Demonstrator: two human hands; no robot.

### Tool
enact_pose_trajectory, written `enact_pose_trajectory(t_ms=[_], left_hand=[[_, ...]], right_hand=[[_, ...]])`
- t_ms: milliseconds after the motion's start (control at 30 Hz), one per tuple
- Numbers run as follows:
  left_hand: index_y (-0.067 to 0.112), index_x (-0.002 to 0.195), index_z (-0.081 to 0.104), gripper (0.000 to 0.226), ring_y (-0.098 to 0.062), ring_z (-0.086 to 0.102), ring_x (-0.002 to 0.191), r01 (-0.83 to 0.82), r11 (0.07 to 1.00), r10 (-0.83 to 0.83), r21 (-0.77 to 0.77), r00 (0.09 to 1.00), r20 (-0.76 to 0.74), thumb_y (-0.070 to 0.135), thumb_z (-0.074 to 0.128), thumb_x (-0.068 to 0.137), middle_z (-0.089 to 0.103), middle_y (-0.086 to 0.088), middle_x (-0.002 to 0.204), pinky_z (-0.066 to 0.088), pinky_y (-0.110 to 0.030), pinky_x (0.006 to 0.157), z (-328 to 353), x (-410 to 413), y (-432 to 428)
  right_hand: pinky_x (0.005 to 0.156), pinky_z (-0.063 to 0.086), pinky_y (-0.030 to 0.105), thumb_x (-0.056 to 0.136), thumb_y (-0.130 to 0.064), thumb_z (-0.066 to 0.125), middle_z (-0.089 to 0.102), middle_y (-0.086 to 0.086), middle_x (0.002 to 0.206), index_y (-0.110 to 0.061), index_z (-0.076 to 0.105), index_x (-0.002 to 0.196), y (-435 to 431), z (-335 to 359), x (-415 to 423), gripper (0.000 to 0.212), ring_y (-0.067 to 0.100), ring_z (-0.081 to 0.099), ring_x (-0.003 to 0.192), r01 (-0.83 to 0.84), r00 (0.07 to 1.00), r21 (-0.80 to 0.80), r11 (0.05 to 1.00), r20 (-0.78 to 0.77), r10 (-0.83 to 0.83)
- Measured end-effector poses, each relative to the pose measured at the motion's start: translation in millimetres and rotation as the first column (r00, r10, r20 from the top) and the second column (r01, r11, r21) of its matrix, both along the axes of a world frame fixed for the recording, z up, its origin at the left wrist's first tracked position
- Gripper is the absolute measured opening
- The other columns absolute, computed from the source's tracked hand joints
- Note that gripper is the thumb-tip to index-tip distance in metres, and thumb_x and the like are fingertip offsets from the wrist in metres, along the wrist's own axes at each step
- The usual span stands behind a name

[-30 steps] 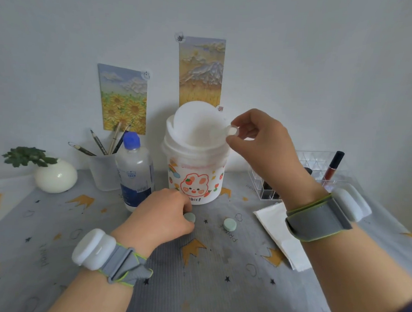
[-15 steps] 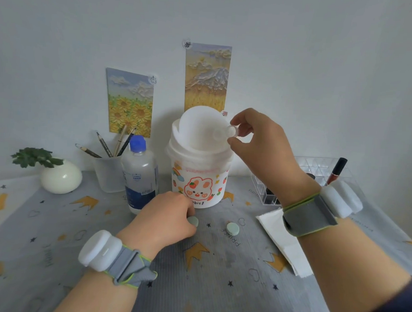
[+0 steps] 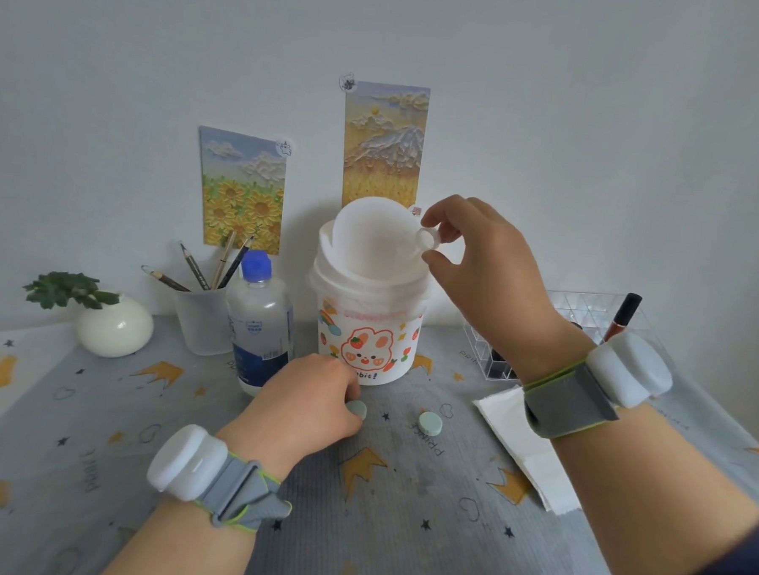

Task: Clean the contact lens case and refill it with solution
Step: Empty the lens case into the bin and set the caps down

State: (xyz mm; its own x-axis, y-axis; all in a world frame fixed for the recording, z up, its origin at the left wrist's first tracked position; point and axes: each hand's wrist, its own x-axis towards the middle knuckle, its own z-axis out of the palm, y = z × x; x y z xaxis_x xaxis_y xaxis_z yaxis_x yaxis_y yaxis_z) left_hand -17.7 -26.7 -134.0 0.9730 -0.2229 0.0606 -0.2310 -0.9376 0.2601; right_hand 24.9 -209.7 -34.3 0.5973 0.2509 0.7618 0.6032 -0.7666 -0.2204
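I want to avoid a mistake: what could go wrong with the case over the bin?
The right hand pinches the case above the open bin; it may slip in. The left hand, beside the bottle, could knock it over. The loose cap lies on the cloth and may get dirty.

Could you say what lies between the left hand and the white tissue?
Head view: one green cap at the left hand, another green cap alone nearer the white tissue.

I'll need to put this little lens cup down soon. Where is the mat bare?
Bare: the near mat between left hand and tissue, nearer than the loose green cap; also in front of the vase. Crowded: back row, pencil cup to rabbit bin.
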Motion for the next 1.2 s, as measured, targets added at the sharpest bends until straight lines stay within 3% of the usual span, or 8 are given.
enact_pose_trajectory(t_ms=[267,700,1200], left_hand=[[0.027,0.104,0.07,0.024,-0.009,0.061,0.088,0.001,1.0,-0.001,-0.005,1.0,0.002,0.039,0.064,0.084,0.067,0.008,0.1,0.055,-0.03,0.079,-0.3,0.6,0.3],[0.026,0.1,0.07,0.023,-0.01,0.06,0.087,-0.003,1.0,0.003,0.012,1.0,0.002,0.041,0.063,0.083,0.066,0.007,0.099,0.055,-0.031,0.078,-0.2,1.7,0.5],[0.027,0.105,0.069,0.026,-0.009,0.06,0.09,0.005,1.0,-0.005,0.0,1.0,-0.005,0.041,0.064,0.083,0.066,0.008,0.101,0.055,-0.031,0.08,-1.2,2.0,1.2]], right_hand=[[0.075,0.049,0.042,0.08,-0.006,0.065,0.061,0.003,0.092,-0.015,0.062,0.105,2.6,-0.8,2.7,0.027,0.027,0.06,0.085,0.028,0.989,-0.109,0.994,0.144,-0.012],[0.068,0.044,0.036,0.076,0.003,0.065,0.06,0.005,0.086,-0.016,0.065,0.102,7.0,1.4,1.6,0.032,0.028,0.055,0.076,0.136,0.952,-0.198,0.971,0.298,-0.072],[0.068,0.045,0.037,0.077,0.002,0.064,0.06,0.004,0.087,-0.017,0.064,0.103,8.4,0.3,3.6,0.032,0.027,0.055,0.077,0.139,0.953,-0.218,0.966,0.294,-0.071]])
